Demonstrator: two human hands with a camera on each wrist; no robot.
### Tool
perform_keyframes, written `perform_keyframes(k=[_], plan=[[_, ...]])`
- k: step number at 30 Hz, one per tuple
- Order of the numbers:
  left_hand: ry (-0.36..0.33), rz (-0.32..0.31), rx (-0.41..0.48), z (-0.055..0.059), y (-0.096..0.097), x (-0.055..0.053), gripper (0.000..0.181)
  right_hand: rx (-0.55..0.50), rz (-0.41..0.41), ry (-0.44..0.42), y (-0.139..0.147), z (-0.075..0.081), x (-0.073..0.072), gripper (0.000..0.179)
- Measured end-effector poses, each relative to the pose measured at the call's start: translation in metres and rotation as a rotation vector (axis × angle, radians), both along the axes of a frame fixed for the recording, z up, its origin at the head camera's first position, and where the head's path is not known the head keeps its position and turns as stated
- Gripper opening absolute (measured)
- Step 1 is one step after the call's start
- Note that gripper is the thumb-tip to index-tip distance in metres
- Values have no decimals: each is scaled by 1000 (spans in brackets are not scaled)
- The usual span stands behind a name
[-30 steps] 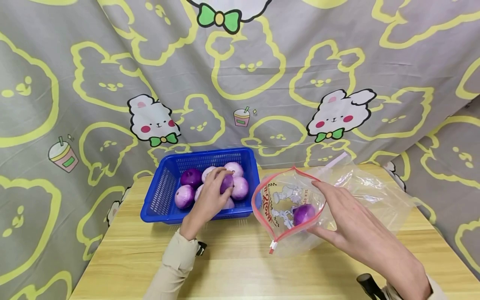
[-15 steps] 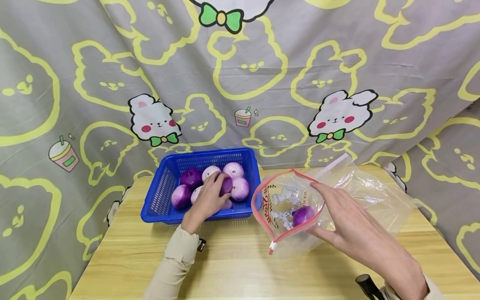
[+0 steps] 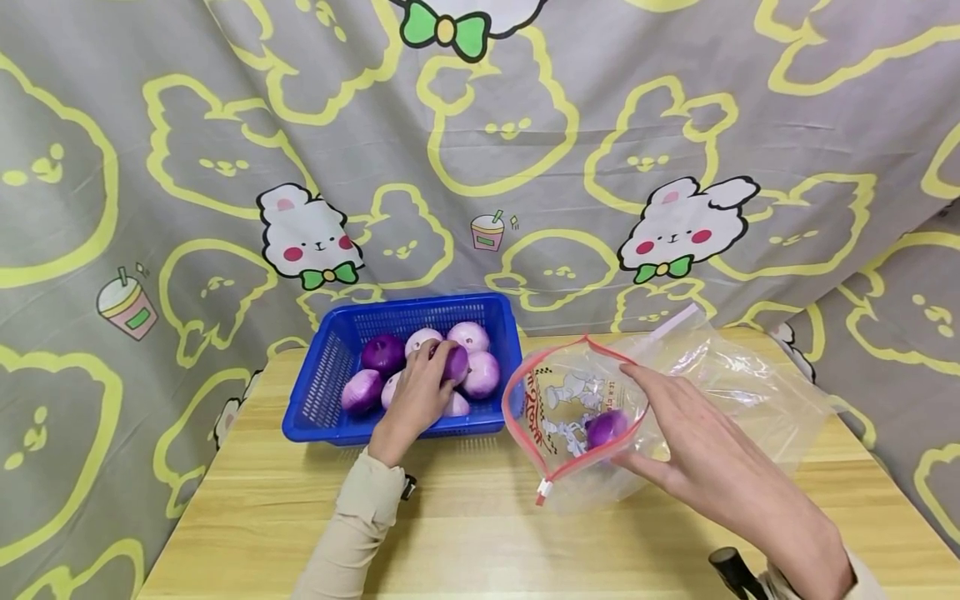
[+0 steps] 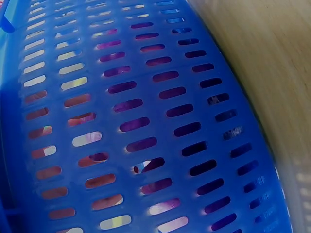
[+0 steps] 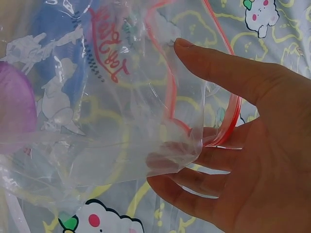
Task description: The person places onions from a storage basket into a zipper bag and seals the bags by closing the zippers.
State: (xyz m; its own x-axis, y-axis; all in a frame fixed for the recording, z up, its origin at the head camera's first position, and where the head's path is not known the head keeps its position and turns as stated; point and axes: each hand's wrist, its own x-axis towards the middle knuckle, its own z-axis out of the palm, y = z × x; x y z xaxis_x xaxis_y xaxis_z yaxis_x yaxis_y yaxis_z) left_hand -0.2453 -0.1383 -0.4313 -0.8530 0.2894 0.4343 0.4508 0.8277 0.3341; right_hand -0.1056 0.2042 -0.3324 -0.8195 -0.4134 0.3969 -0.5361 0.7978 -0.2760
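In the head view my left hand (image 3: 414,396) reaches over the near rim of a blue plastic basket (image 3: 352,435) and grips a purple onion (image 3: 456,365) above the others. Several peeled onions lie around it, such as a dark one (image 3: 383,354) and a pale one (image 3: 481,375). My right hand (image 3: 723,454) holds a clear zip bag (image 3: 757,392) by its red-edged mouth, which gapes toward the basket. One purple onion (image 3: 606,429) lies inside the bag. In the right wrist view the thumb (image 5: 218,65) and fingers spread around the bag's edge.
Both the basket and the bag rest on a light wooden table (image 3: 465,533). A patterned grey curtain (image 3: 540,150) hangs close behind them. The bag's slider (image 3: 543,490) sits at the mouth's near corner. The left wrist view shows the basket's slotted wall (image 4: 141,116).
My left hand stays on the onion, dipping slightly and then rising a little. The leftmost onion in the basket has rolled slightly to the left. My right hand and the bag have barely moved.
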Motion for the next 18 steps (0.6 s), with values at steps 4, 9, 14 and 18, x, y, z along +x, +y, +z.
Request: perform_keyframes(k=[4, 9, 14, 18], plan=[[1, 2, 5, 1, -1, 2, 57, -5, -5, -6, -1, 1, 2, 94], [9, 2, 7, 1, -2, 3, 56, -1, -1, 2, -1, 1, 3, 95], [28, 3, 4, 1, -1, 3, 62, 2, 12, 7, -2, 1, 4, 95], [44, -8, 6, 1, -1, 2, 65, 6, 13, 2, -4, 1, 5, 96]])
